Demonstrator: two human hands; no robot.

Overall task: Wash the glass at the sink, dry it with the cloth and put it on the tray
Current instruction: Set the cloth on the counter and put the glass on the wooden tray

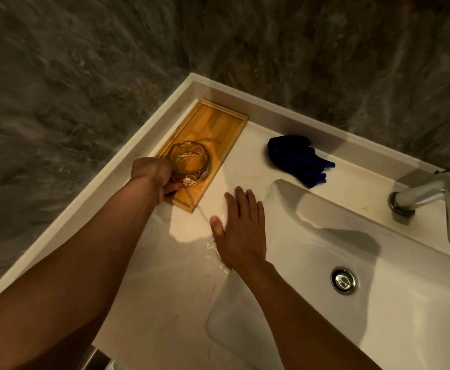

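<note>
A clear faceted glass [191, 162] stands upright on the near half of the wooden tray [215, 121], which lies in the far left corner of the white counter. My left hand [154, 174] grips the glass at its left side, fingers wrapped around its wall. Flat on the wet counter, just right of the tray's near end, rests my right hand [238, 228] with fingers spread and nothing in it. A crumpled blue cloth [298, 158] lies on the counter behind the sink basin [325, 252].
A chrome tap [421, 196] reaches over the basin from the right, no water running. The basin's drain [343, 280] is at the lower right. A raised white rim [90, 198] edges the counter against the grey stone wall. Water puddles near my right hand.
</note>
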